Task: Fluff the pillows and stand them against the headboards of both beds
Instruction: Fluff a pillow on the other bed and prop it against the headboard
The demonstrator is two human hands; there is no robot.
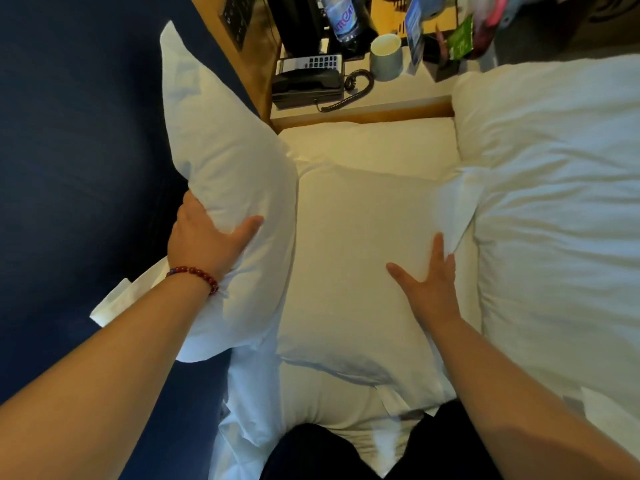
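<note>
Left hand (207, 244) grips the upright pillow (225, 174); right hand (431, 275), fingers spread, should press the flat pillow (353, 258) evenly.

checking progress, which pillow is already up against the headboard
The pillow under the left hand: it stands against the dark blue headboard. The pillow under the right hand lies flat on the bed.

One white pillow (225, 161) leans on the headboard (69, 133); another (353, 244) lies flat.
</note>
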